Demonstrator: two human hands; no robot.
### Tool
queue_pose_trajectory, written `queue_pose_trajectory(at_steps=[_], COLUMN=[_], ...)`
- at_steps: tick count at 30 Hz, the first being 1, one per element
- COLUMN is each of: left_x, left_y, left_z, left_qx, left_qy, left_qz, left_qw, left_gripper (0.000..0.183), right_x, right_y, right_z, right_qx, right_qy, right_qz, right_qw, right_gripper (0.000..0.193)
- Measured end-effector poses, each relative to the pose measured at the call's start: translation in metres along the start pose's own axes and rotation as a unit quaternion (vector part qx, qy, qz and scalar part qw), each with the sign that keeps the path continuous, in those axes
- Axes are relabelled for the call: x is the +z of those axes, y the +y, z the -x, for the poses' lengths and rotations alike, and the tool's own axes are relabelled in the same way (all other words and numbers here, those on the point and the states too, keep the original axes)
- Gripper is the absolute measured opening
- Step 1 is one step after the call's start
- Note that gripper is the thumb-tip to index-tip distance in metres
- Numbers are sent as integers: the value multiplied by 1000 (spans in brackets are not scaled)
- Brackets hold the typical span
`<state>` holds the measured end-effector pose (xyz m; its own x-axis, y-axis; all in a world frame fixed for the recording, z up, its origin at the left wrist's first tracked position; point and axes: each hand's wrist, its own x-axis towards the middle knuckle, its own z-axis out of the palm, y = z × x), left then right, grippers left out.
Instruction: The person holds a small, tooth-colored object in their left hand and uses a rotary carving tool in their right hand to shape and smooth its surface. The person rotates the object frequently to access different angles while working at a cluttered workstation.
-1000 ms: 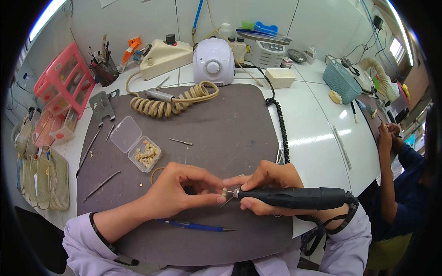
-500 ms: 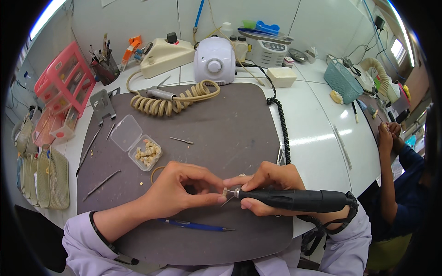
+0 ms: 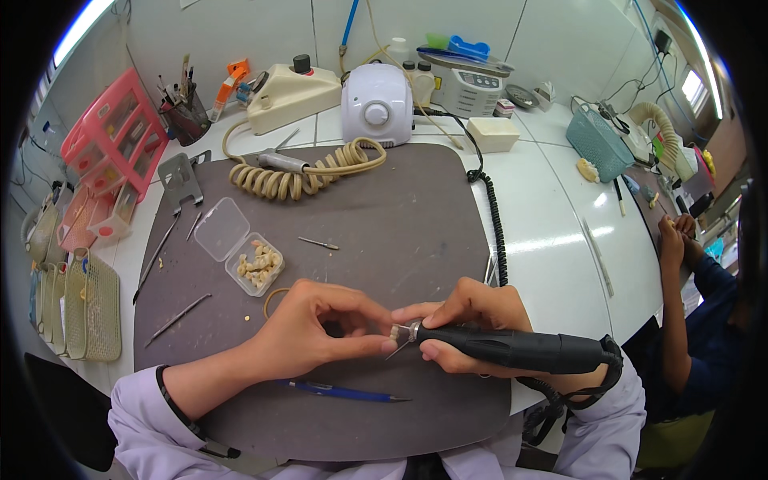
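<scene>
Between thumb and fingertips, my left hand [image 3: 312,324] pinches a small cream, tooth-like piece [image 3: 394,333]. My right hand [image 3: 484,316] is closed around a black rotary handpiece [image 3: 512,348], whose thin metal tip meets or nearly meets the piece; contact is too small to tell. Another thin pin sticks out beneath the tip. Both hands are close together above a grey-brown mat [image 3: 400,232]. A blue mechanical pencil [image 3: 344,391] lies below my wrists. Just beyond my left hand stands an open clear plastic box [image 3: 280,274] with several cream tooth-like pieces [image 3: 259,264].
Slim metal tools [image 3: 178,320] lie on the mat's left. At the back are a coiled beige cord [image 3: 296,180] and a white control unit [image 3: 376,104]. A black coiled cable [image 3: 494,228] runs down the right. Another person's hands [image 3: 676,232] are at far right.
My hands stay almost in place, still holding the piece and the handpiece. The handpiece has tilted slightly, its rear end a little lower. The whole view has shifted a touch.
</scene>
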<state>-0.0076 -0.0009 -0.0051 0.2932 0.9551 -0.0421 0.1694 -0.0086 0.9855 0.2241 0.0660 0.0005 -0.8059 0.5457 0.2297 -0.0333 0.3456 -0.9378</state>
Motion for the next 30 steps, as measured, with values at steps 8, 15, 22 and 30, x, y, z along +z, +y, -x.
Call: queue_pose_trajectory(at_steps=[8,15,22,30], left_x=[-1,-1,-1,-1], left_y=[-1,3,-1,0], left_z=[0,0,1,0], left_qx=[-2,-14,-10,-4], left_qy=[-2,-10,-5,-12], left_qz=[-4,1,14,5], left_qw=[1000,1000,1000,1000], left_gripper=[19,18,19,20], right_x=[2,1,-1,-1], right_y=[3,2,4,4], right_z=[-2,1,0,0], right_qx=[15,6,-36,-33], right_qy=[24,4,-8,-7], right_qz=[-43,-10,14,4], right_qw=[999,1000,999,999], right_gripper=[25,26,26,25])
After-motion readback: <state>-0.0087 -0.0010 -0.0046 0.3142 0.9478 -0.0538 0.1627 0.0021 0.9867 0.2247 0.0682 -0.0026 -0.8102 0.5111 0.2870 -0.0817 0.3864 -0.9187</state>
